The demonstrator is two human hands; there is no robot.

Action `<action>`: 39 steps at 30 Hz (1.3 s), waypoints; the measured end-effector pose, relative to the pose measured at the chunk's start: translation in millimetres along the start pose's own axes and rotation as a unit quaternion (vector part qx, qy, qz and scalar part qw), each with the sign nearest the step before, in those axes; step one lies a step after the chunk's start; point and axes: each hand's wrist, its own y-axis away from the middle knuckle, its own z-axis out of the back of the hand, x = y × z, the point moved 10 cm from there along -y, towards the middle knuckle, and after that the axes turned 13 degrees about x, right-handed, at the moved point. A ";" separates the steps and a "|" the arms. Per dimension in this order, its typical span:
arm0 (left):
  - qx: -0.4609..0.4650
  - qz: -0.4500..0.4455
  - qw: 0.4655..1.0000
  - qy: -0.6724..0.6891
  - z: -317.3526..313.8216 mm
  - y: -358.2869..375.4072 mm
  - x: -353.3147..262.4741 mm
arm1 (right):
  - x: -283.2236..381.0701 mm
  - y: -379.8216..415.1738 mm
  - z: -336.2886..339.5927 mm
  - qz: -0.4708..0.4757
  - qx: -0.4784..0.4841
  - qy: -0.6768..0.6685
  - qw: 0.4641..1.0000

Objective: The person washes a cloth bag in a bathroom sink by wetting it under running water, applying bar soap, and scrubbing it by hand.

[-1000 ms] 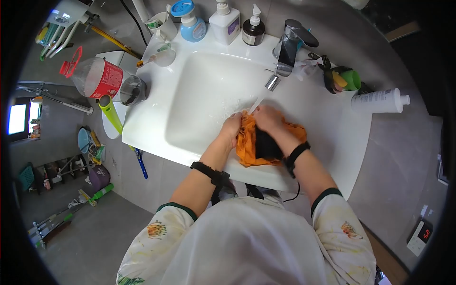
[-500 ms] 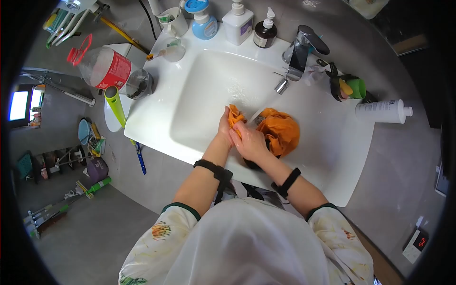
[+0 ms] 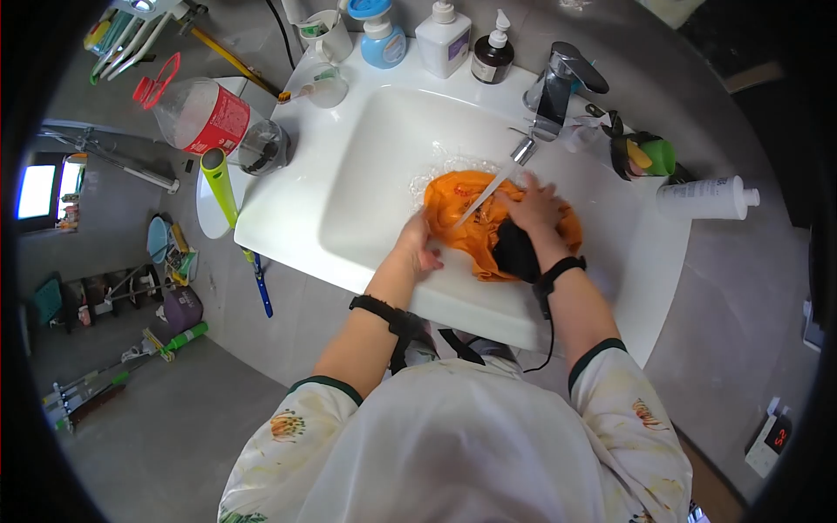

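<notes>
A wet orange cloth garment (image 3: 466,240) with a black part (image 3: 514,251) lies spread in the white sink (image 3: 362,187). Water runs from the chrome faucet (image 3: 551,105) onto its middle. At the cloth's left edge, my left hand (image 3: 418,247) is open, thumb apart from the fingers, its fingertips against the fabric. My right hand (image 3: 534,209) rests on the right side of the cloth with fingers spread. Folds of fabric bunch up under and beyond that hand.
Along the back rim stand a blue pump bottle (image 3: 384,48), a white pump bottle (image 3: 443,44) and a dark pump bottle (image 3: 493,57). A large plastic bottle (image 3: 218,122) sits left of the sink. On the right rim are a green cup (image 3: 660,157) and a white bottle (image 3: 706,199).
My hands have moved apart from being together on a bunched piece of cloth. The cloth now lies spread under the water stream, and my right hand has shifted right onto it.
</notes>
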 end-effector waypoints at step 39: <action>0.269 -0.200 0.942 0.015 -47.9 4.5 -14.8 | 81.3 110.3 -5.5 0.187 0.002 -0.337 0.923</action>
